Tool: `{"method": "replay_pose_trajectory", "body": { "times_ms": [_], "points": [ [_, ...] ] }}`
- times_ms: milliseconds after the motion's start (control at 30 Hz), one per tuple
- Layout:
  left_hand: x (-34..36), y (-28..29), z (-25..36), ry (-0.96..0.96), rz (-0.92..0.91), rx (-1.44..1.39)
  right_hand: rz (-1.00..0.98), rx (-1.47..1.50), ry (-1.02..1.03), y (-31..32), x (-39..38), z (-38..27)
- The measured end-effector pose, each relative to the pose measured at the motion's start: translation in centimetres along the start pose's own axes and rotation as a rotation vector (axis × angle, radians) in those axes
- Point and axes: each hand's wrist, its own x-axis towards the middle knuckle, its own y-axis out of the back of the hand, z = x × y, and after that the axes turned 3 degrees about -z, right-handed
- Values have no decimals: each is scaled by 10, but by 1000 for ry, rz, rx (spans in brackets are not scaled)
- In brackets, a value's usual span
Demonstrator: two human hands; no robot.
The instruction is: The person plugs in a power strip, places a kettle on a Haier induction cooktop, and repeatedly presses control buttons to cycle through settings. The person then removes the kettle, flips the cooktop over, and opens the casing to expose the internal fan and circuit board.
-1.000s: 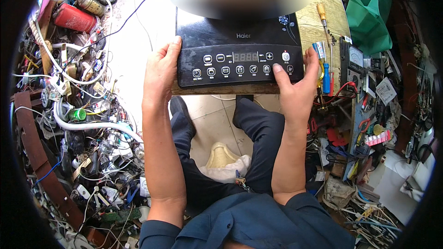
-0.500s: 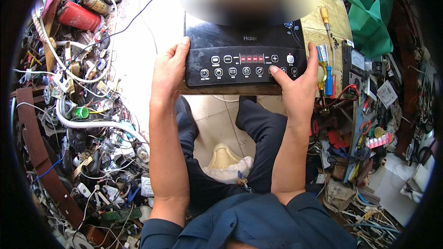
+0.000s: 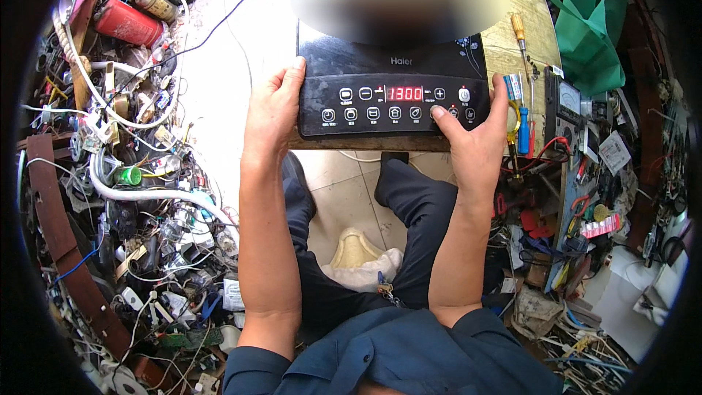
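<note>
A black induction cooktop [image 3: 336,62] rests at the edge of a worn wooden table [image 3: 531,22]. A blurred oval hides its back part. My left hand [image 3: 274,102] grips its left edge, thumb along the side. My right hand [image 3: 475,139] holds the right front corner, with its thumb pressed on a button in the lower row. The display [image 3: 404,93] glows red with digits, and small indicator lights are on. Just right of the cooktop lie a yellow-handled screwdriver [image 3: 518,28], a blue-handled one [image 3: 523,135] and a red-handled one [image 3: 531,139].
Piles of cables and parts [image 3: 139,241] crowd the left, near a red cylinder [image 3: 124,24]. A green bag [image 3: 594,29] hangs at the upper right, above an analog meter [image 3: 564,95], more clutter [image 3: 556,271] and a white sheet [image 3: 632,292]. My legs are below the table.
The display has gone from dark through red dashes to red digits. The cooktop and both hands sit slightly farther right in the picture. My right thumb has settled on a lower button.
</note>
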Motion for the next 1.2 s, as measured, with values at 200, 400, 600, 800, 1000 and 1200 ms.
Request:
{"method": "replay_pose_trajectory", "body": {
  "times_ms": [200,400,600,800,1000,1200],
  "points": [
    [4,3,-5,-28,-10,10,-18,-54,40,0,4,0],
    [2,1,-3,-28,-16,31,25,-89,79,1,-1,3],
    [0,1,-1,-31,-3,33,94,-314,374,7,-15,-4],
    [3,2,-3,-3,-11,-9,-35,-398,580,17,-17,-11],
    [2,3,-3,-30,-8,9,-188,-412,643,6,-28,-19],
    [2,1,-1,-36,-10,24,-264,-543,669,-6,-35,-19]
  ]
}}
